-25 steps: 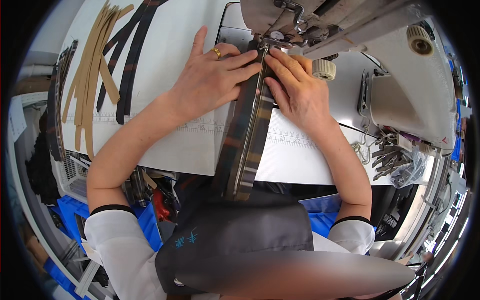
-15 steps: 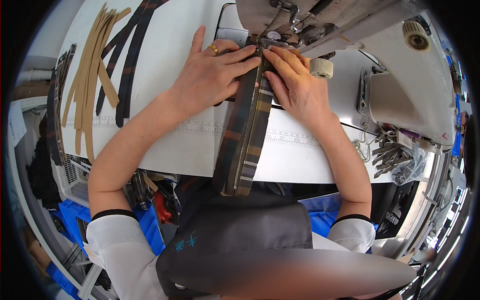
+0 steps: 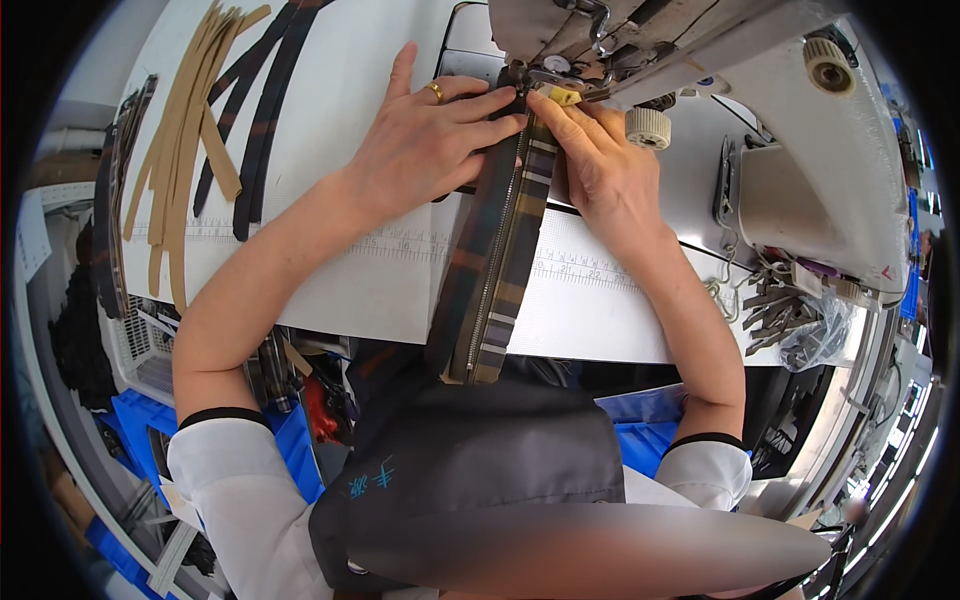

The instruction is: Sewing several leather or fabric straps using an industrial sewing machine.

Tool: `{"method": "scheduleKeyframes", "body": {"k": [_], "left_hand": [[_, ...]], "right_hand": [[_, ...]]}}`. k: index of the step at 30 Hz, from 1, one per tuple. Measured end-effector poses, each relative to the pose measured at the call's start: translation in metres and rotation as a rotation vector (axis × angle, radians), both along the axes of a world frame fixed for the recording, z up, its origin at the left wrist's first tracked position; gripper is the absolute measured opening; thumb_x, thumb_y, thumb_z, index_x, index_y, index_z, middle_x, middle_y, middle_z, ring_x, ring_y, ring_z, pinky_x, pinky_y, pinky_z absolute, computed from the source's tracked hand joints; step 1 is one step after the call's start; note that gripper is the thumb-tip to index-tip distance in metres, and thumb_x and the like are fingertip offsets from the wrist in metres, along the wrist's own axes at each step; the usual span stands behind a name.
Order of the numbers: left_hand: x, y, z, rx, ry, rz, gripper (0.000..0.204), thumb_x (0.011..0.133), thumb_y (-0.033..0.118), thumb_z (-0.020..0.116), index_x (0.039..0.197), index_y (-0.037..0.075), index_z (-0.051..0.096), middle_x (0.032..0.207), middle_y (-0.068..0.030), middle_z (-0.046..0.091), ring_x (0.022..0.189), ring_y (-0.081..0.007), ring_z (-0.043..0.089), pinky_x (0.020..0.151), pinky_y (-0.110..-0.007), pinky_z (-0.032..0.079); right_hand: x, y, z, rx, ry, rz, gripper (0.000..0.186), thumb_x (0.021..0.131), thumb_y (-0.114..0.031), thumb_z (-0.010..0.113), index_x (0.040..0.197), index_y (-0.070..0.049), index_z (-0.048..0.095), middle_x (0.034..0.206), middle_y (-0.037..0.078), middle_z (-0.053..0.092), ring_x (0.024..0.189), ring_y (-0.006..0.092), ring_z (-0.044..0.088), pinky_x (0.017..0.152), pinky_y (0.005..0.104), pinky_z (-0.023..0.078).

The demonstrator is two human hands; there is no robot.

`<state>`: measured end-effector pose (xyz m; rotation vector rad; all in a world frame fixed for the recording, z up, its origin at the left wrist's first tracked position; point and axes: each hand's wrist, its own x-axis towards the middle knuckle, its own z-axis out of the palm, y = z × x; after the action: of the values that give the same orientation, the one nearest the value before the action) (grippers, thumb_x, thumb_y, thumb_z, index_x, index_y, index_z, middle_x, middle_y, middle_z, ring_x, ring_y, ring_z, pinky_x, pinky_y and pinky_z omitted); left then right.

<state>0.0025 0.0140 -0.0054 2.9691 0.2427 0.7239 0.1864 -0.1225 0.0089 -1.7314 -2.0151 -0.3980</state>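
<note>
A long plaid fabric strip with a metal zipper [image 3: 494, 262] runs from the sewing machine's presser foot [image 3: 545, 80] toward me, its near end over the table edge. My left hand [image 3: 425, 140] lies across its left side, two fingertips beside the zipper close to the foot. The little finger sticks out away from it, and the thumb passes under the strip. On the right side, my right hand [image 3: 605, 165] presses the strip with its index finger, the other fingers bent and the thumb hidden. By those fingertips shows a small yellow piece [image 3: 565, 96].
Tan strips [image 3: 180, 150] and dark plaid strips [image 3: 265, 140] lie on the left of the white table [image 3: 350, 290]. The machine's body [image 3: 870, 170] rises at the right, with metal machine parts [image 3: 775, 310] near it. A blue bin [image 3: 295, 455] stands below the table.
The strip has shifted slightly away from me, toward the machine. My right hand's fingers have bent and its thumb has gone out of sight, uncovering the yellow piece. My left hand has hardly moved.
</note>
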Motion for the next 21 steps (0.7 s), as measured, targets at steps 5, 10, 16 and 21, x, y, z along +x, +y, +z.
{"method": "scheduleKeyframes", "body": {"k": [5,10,16,21], "left_hand": [[0.0010,-0.0006,0.0016,-0.007,0.006,0.006,0.039,0.076,0.021,0.070,0.114,0.022,0.068,0.124,0.0051,0.062,0.112,-0.0143,0.053,0.111,-0.062,0.012],[-0.0003,-0.0006,0.0044,-0.065,0.067,0.002,0.051,0.075,0.011,0.066,0.124,0.025,0.063,0.128,0.0045,0.060,0.116,-0.0171,0.052,0.111,-0.060,0.012],[0.0018,0.0003,0.0032,-0.078,0.052,0.013,0.051,0.076,0.010,0.065,0.124,0.025,0.063,0.125,0.0030,0.061,0.117,-0.0175,0.052,0.111,-0.059,0.012],[0.0025,0.0016,0.0020,-0.027,0.046,0.018,0.044,0.076,0.021,0.070,0.119,0.023,0.065,0.127,0.0061,0.060,0.116,-0.0157,0.051,0.112,-0.060,0.014]], "right_hand": [[0.0012,-0.0005,-0.0058,0.028,-0.007,-0.044,0.058,0.071,-0.004,0.065,0.128,-0.013,0.058,0.079,0.005,0.066,0.074,0.0235,0.059,0.079,0.0366,0.047],[0.0001,0.0011,-0.0041,0.003,0.004,-0.060,0.058,0.071,-0.005,0.067,0.127,-0.015,0.059,0.086,0.007,0.068,0.078,0.0256,0.060,0.082,0.0379,0.047],[-0.0011,-0.0020,-0.0004,-0.106,-0.107,-0.150,0.057,0.078,-0.002,0.062,0.132,-0.021,0.056,0.104,0.001,0.065,0.095,0.0209,0.061,0.062,0.0308,0.053],[0.0005,-0.0005,-0.0039,-0.056,-0.098,-0.136,0.056,0.074,-0.005,0.066,0.127,-0.021,0.060,0.095,0.004,0.066,0.091,0.0234,0.060,0.073,0.0350,0.049]]}}
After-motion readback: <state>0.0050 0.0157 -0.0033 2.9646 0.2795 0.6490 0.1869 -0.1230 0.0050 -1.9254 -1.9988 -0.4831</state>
